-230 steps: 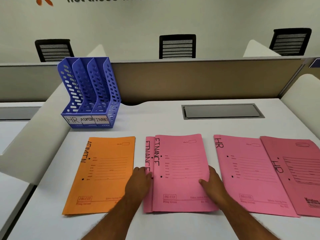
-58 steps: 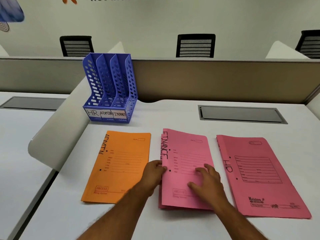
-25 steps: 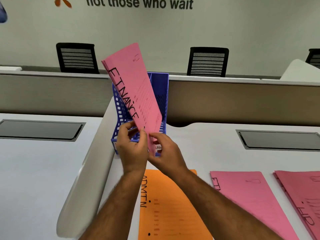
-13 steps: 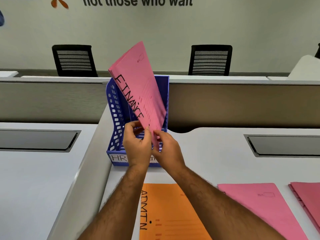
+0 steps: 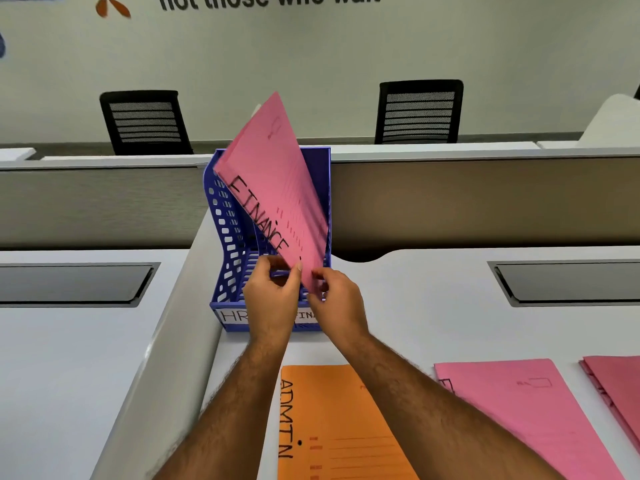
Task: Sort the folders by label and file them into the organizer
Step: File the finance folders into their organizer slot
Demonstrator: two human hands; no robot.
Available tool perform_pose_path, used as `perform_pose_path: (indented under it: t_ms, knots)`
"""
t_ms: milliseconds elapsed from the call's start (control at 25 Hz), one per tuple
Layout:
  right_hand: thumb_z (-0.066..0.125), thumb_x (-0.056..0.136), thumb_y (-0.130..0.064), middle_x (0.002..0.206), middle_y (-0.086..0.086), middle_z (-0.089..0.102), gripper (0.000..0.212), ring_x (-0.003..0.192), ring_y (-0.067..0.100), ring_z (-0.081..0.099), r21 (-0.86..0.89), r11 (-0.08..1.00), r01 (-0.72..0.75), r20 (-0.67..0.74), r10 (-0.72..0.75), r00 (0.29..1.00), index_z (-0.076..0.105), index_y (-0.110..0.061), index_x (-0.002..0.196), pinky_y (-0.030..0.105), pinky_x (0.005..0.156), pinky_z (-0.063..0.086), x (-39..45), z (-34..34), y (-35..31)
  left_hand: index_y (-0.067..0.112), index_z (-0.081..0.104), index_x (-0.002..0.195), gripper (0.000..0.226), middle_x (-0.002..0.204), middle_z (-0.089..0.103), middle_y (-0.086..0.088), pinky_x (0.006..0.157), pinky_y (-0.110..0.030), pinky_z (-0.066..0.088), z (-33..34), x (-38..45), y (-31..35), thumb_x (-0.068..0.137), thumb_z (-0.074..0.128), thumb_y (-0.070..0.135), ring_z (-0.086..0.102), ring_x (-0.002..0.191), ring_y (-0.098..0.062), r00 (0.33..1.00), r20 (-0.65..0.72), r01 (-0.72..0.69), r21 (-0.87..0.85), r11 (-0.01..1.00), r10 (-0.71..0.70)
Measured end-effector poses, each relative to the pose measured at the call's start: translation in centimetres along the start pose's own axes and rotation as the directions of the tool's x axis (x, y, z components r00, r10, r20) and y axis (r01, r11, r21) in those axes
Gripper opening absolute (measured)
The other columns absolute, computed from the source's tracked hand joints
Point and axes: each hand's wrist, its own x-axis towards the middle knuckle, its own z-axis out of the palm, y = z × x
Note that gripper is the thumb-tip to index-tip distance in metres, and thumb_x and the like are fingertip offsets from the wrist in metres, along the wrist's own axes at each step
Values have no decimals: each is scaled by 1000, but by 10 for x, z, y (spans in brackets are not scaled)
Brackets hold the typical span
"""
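A pink folder marked FINANCE [image 5: 277,188] stands tilted over the blue three-slot organizer [image 5: 225,244], its lower corner down at the right-hand slot. My left hand [image 5: 273,299] pinches that lower corner from the left and my right hand [image 5: 336,303] pinches it from the right. The organizer's front labels read HR and FINA; my hands hide the middle one. On the desk near me lie an orange ADMIN folder [image 5: 339,427], another pink folder [image 5: 526,417] and a darker pink stack [image 5: 620,386] at the right edge.
A curved white divider [image 5: 166,358] runs along the desk's left side, next to the organizer. A beige partition [image 5: 485,202] closes the back. Grey cable hatches [image 5: 568,282] [image 5: 69,282] sit in both desks. Black chairs [image 5: 419,112] stand behind the partition.
Both hands have carried the FINANCE folder forward and down over the organizer since a second ago. Its lower corner now sits lower, at the right slot.
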Motion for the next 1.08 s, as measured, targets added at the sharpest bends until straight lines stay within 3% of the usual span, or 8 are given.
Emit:
perform_pose_path:
  t_ms: [280,400,520,680,800,920,1080]
  knots:
    - [79,94,-33,138,-5,65,53,116,13,64,32,999,5,-16,-4,1000,60,-24,143,23,85,60,-39,-39,14,19,71,103,16,92,72,11,76,-29,61,-5,-26,-18,96,73,33,68,86,-2,989,31,140,97,985,-143]
    - [81,92,-30,138,-10,66,52,110,6,62,-1,1000,-14,-51,14,999,62,-27,141,18,86,56,-74,-66,35,23,69,97,8,88,72,10,71,-28,58,-2,-62,-18,95,73,30,68,83,-7,990,58,120,98,988,-126]
    - [82,89,-31,137,-13,66,53,109,4,63,-33,998,-59,-69,57,996,64,-29,139,23,90,57,-117,-96,62,24,70,98,6,90,72,11,71,-23,55,9,-120,-19,95,74,26,68,84,-5,969,202,125,99,987,-142]
    - [83,87,-34,137,-10,67,56,117,11,64,-100,982,-159,-63,154,986,64,-28,139,34,97,57,-177,-140,107,29,71,99,10,92,73,10,66,-31,60,36,-206,-23,92,78,29,69,81,-8,868,445,173,146,974,-221]
    - [84,85,-39,140,-6,66,62,125,17,61,-200,940,-277,-58,271,961,61,-27,142,39,103,56,-234,-176,148,30,71,105,16,92,74,10,73,-43,64,63,-265,-18,90,78,32,70,78,-8,768,574,203,202,958,-284]
    - [83,85,-43,142,-8,60,65,128,14,53,-258,897,-358,-60,355,933,56,-31,144,40,107,52,-284,-200,177,24,70,114,29,93,74,9,81,-43,63,85,-300,-12,88,79,34,72,83,-9,714,609,205,289,935,-345]
    - [81,81,-54,144,-8,54,74,130,16,50,-362,854,-374,-25,393,919,51,-32,145,41,107,49,-319,-229,199,29,64,120,37,88,74,7,75,-39,63,112,-336,7,86,78,30,73,83,-15,689,620,166,371,914,-377]
